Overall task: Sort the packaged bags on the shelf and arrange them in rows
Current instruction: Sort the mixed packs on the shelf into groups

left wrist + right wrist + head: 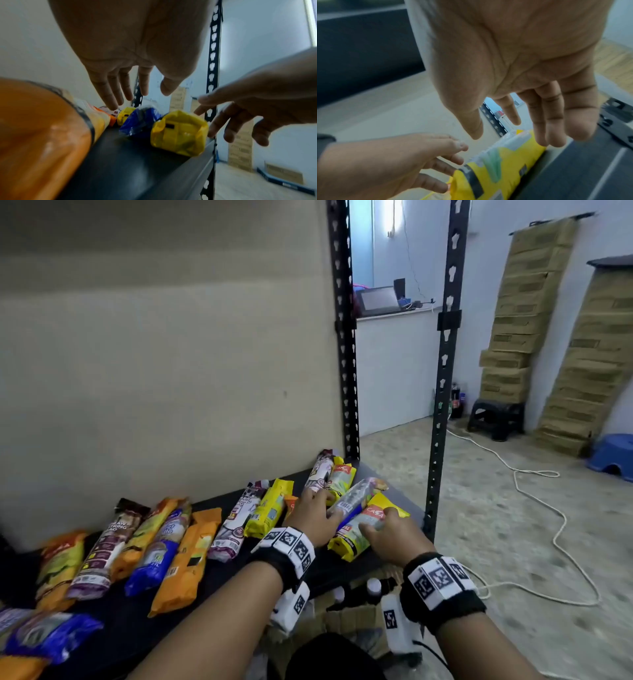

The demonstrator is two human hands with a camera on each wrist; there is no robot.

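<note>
Several packaged bags lie side by side on the black shelf (318,571): orange (191,556), blue (161,549), purple-white (236,522) and yellow (267,508) ones. At the right end a yellow bag (356,537) lies by the shelf's front edge, with a clear-and-blue bag (356,498) just behind it. My left hand (320,501) reaches over the bags there with straight, spread fingers (113,97). My right hand (380,522) is over the yellow bag (496,162), its fingers (539,128) straight and touching the bag's far side. Neither hand grips anything.
Black perforated uprights (445,371) stand at the shelf's right end, one (344,337) against the beige back panel. More bags (44,635) lie at the front left. A white rope (548,508), stools (496,419) and stacked cartons (527,302) are on the floor to the right.
</note>
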